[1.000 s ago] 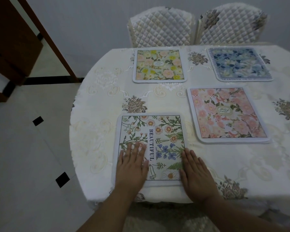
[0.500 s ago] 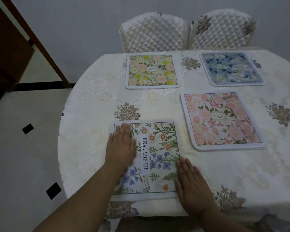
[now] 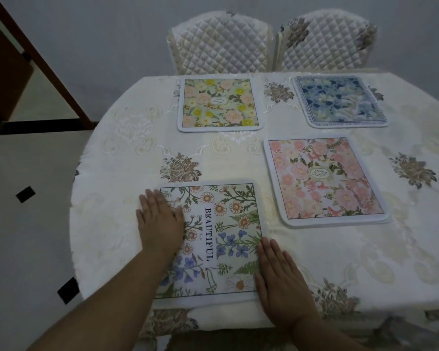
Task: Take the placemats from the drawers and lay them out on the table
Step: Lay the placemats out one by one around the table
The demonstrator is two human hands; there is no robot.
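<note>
Several floral placemats lie flat on the table (image 3: 117, 188), which is covered with a cream embroidered cloth. Nearest me is the one printed BEAUTIFUL (image 3: 221, 231). My left hand (image 3: 160, 221) rests flat on its upper left part, fingers together. My right hand (image 3: 281, 282) lies flat at its lower right edge, partly on the cloth. Beyond are a pink placemat (image 3: 322, 181), a yellow-flowered placemat (image 3: 219, 103) and a blue placemat (image 3: 338, 101). Neither hand grips anything.
Two chairs with quilted covers (image 3: 221, 44) (image 3: 325, 41) stand at the far side of the table. A dark wooden door frame (image 3: 43, 59) slants at the left. Pale tiled floor (image 3: 26, 224) lies left of the table's rounded edge.
My left hand has slid up the BEAUTIFUL placemat from its near edge to its far left part. My right hand has stayed at the lower right edge. The view has shifted a little.
</note>
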